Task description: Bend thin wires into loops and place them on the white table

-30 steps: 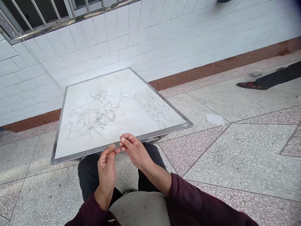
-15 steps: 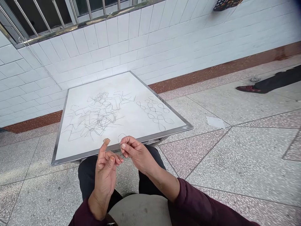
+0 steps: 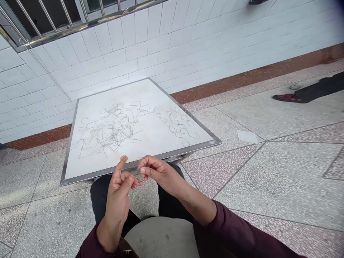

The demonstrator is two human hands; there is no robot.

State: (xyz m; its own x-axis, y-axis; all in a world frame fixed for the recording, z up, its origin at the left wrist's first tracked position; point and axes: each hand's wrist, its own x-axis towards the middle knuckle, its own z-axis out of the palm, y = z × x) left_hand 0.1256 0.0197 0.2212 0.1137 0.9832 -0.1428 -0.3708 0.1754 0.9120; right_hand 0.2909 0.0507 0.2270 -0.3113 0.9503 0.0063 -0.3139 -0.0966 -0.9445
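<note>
A thin dark wire (image 3: 139, 158) is pinched between the thumb and bent index finger of my right hand (image 3: 157, 171), with a bit of it arching above the fingertips. My left hand (image 3: 120, 186) is close beside it, thumb drawn in against the lower fingers at the wire, though the contact itself is too fine to make out. Its index finger points up, with tan tape (image 3: 124, 158) around the tip. Beyond both hands lies a tangled heap of bent wires (image 3: 118, 132) on a white-topped table (image 3: 145, 93). Several wires twisted into loops (image 3: 178, 125) lie to the right.
A metal rim (image 3: 188, 149) edges the table, close to my knees. Behind it stands a white tiled wall (image 3: 166, 53) with a barred window (image 3: 67, 18). A piece of paper (image 3: 247, 137) lies on the speckled floor, and another person's leg and shoe (image 3: 291, 98) are at the right.
The small round wire loop standing above my right fingertips now barely shows. My right hand has turned slightly, and both hands stay close together.
</note>
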